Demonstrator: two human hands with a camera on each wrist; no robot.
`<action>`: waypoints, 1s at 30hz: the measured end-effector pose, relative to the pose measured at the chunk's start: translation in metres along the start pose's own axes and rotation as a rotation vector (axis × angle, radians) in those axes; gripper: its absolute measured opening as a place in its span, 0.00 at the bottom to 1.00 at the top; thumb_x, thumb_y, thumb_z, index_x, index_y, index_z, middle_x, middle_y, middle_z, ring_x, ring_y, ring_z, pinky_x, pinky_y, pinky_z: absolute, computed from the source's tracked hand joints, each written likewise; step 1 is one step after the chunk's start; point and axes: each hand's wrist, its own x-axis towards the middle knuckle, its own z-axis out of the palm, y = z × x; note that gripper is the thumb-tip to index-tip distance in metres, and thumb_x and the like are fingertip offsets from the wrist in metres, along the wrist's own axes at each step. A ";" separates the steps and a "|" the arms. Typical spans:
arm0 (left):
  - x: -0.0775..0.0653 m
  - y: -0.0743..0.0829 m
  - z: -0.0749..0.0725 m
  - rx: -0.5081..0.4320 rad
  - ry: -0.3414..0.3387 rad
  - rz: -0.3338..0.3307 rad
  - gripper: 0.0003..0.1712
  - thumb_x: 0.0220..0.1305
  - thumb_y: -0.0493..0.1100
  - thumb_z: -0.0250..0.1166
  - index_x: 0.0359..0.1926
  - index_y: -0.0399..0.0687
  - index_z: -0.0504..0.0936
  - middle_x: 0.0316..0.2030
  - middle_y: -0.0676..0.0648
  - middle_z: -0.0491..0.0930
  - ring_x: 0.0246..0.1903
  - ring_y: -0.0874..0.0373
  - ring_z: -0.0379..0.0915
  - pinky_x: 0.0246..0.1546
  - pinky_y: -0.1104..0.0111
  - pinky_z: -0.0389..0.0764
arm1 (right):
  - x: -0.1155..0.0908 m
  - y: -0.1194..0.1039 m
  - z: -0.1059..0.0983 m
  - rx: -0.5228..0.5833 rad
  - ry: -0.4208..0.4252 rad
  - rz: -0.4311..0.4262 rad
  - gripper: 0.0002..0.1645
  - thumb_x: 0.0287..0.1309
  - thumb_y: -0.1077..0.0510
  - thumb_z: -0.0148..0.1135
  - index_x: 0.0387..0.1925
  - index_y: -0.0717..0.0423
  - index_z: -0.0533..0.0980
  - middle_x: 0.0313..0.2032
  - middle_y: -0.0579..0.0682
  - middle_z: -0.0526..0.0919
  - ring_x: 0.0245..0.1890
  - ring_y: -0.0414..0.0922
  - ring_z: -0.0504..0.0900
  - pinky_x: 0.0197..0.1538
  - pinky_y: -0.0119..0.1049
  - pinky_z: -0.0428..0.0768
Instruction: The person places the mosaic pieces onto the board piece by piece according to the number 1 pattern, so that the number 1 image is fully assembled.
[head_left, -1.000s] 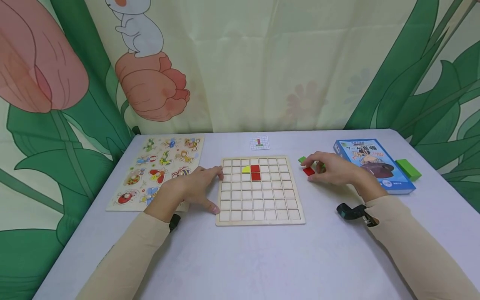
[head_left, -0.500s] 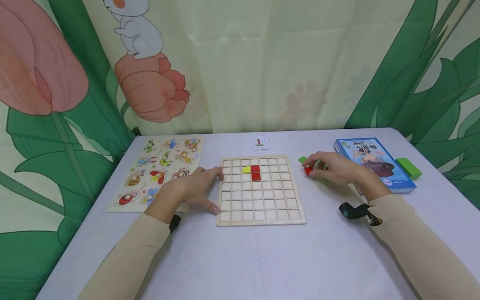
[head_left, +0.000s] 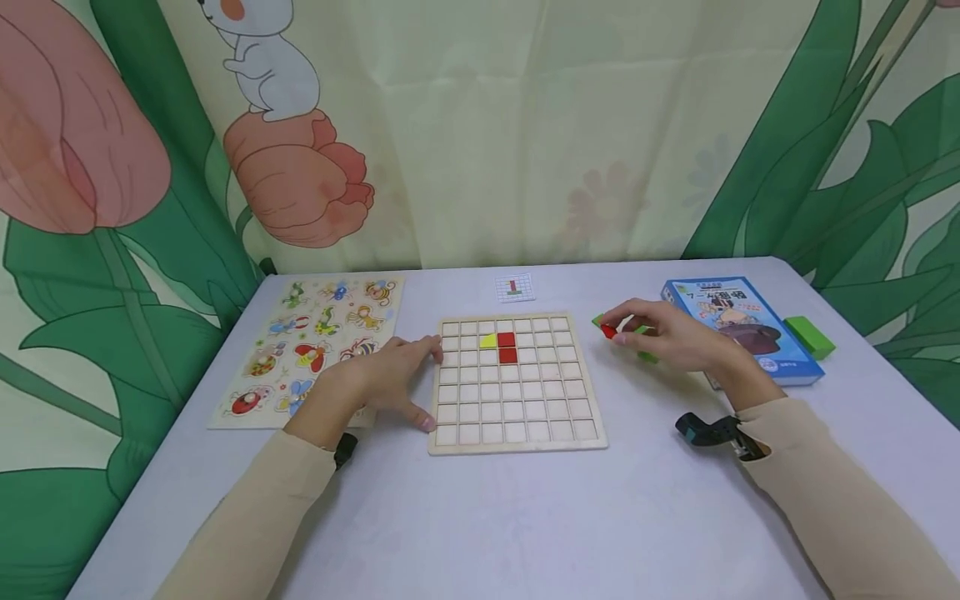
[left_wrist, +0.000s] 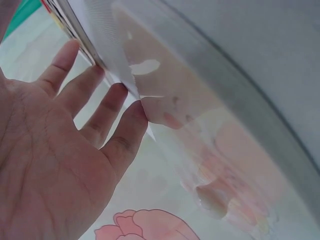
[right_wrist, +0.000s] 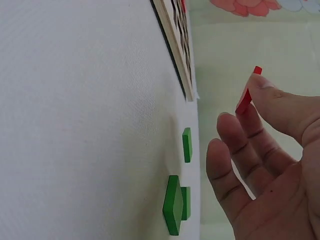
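In the head view a wooden grid board (head_left: 468,446) lies mid-table. Its upper cells hold two red tiles (head_left: 507,355) and a yellow piece (head_left: 488,341) with a slanted edge. At the board's left rim rests my left hand (head_left: 390,375), fingers spread and thumb apart; the left wrist view shows its fingers extended. To the right of the board my right hand (head_left: 671,337) pinches a small red tile (right_wrist: 245,95) between thumb and fingertips, lifted off the table. Beneath that hand lie several green tiles (right_wrist: 173,205), partly hidden in the head view.
A small pattern card (head_left: 515,288) lies behind the board. On the left is a sheet of animal pictures (head_left: 311,354), partly under my left forearm. A blue box (head_left: 750,329) and a green block (head_left: 812,337) sit at the right. A printed curtain (head_left: 480,150) hangs behind.
My right fingers have picked up the red tile from the table and raised it slightly. The left hand stays at the board's rim.
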 end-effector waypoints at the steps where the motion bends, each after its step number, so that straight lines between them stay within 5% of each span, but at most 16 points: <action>1: 0.000 0.000 0.000 0.000 -0.001 -0.002 0.57 0.40 0.66 0.84 0.68 0.63 0.63 0.73 0.46 0.66 0.72 0.45 0.57 0.64 0.45 0.71 | 0.000 0.000 0.000 0.017 0.003 -0.010 0.19 0.71 0.59 0.64 0.61 0.53 0.78 0.54 0.54 0.81 0.48 0.50 0.79 0.40 0.36 0.80; 10: 0.004 0.000 0.004 -0.010 0.006 -0.001 0.57 0.39 0.66 0.84 0.67 0.64 0.64 0.72 0.46 0.67 0.72 0.46 0.57 0.64 0.45 0.71 | 0.000 -0.004 0.003 0.116 0.008 -0.066 0.19 0.73 0.59 0.61 0.61 0.57 0.77 0.58 0.60 0.81 0.48 0.46 0.81 0.43 0.41 0.83; 16: 0.003 -0.002 0.004 -0.017 0.015 0.012 0.56 0.38 0.66 0.85 0.66 0.63 0.64 0.71 0.46 0.68 0.71 0.45 0.58 0.63 0.45 0.72 | 0.005 -0.010 0.011 0.154 -0.005 -0.090 0.19 0.71 0.61 0.63 0.60 0.62 0.77 0.55 0.64 0.81 0.47 0.55 0.81 0.43 0.42 0.82; 30: 0.001 -0.006 0.003 -0.017 0.011 0.025 0.55 0.37 0.67 0.85 0.64 0.63 0.65 0.69 0.46 0.68 0.69 0.46 0.60 0.61 0.45 0.72 | 0.020 -0.023 0.021 0.315 -0.056 -0.164 0.19 0.72 0.63 0.61 0.61 0.56 0.77 0.59 0.68 0.77 0.51 0.65 0.80 0.45 0.40 0.84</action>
